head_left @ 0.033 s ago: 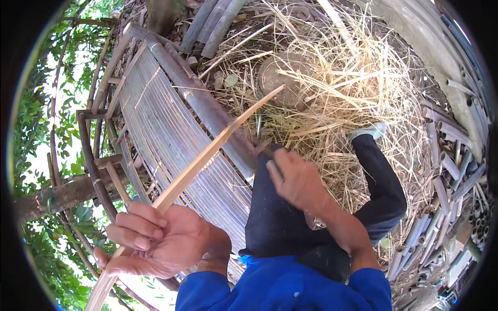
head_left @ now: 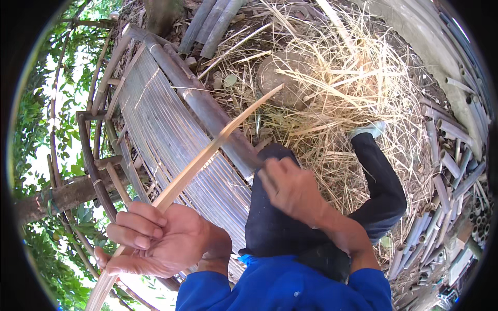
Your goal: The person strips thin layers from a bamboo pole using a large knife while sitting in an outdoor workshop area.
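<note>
A long pale bamboo strip point(head_left: 189, 173) slants up from the lower left and tapers to a thin, slightly curved tip. My left hand point(head_left: 166, 238) is closed around its lower part, palm turned up and fingers curled over it. Over my dark-trousered thigh, my right hand point(head_left: 293, 192) is curled into a grip, apart from the strip. A dark shape shows at its fingers, too blurred to name. Beneath the strip lies a slatted bamboo bench point(head_left: 171, 119) with a thick round pole point(head_left: 212, 111) along its edge.
Shavings point(head_left: 363, 88) pile on the ground ahead, partly over a round flat block point(head_left: 275, 78). Cut bamboo poles point(head_left: 446, 155) are heaped at the right, and more bamboo lengths point(head_left: 218, 26) lie at the far end. A pole frame point(head_left: 93, 150) stands at the left before green leaves.
My right hand has shifted slightly left and down over my thigh. The left hand and the bamboo strip have stayed nearly in place.
</note>
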`<state>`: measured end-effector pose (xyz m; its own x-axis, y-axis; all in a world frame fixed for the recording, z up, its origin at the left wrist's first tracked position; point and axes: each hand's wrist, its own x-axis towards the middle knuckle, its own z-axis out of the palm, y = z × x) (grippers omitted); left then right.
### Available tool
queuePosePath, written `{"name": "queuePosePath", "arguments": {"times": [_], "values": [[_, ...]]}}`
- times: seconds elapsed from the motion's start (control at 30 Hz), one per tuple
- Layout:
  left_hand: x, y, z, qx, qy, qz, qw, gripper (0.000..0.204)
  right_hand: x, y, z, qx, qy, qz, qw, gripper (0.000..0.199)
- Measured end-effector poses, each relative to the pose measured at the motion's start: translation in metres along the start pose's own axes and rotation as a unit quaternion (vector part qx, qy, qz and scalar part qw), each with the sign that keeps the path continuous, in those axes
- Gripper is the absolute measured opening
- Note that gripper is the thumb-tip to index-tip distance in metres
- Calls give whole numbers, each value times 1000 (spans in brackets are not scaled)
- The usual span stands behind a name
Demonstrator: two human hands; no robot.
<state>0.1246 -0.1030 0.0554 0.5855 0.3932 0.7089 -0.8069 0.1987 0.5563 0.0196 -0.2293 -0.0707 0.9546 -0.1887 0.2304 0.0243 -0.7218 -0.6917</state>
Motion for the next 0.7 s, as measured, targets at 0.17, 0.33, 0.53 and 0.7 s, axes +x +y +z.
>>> {"name": "queuePosePath", "arguments": {"times": [0.17, 0.33, 0.53, 0.7], "values": [[-9, 1, 10, -41, 2, -16, 999, 29, -13, -36, -11, 49, 67, -84, 993, 23], [-8, 2, 6, -19, 6, -17, 1000, 28, 4, 13, 10, 25, 17, 6, 1000, 18], [-5, -2, -3, 4, 2, -10, 1000, 28, 5, 53, 33, -38, -3, 38, 999, 13], [4, -8, -11, -55, -12, -19, 998, 26, -13, 212, 78, -53, -101, 302, 946, 16]]}}
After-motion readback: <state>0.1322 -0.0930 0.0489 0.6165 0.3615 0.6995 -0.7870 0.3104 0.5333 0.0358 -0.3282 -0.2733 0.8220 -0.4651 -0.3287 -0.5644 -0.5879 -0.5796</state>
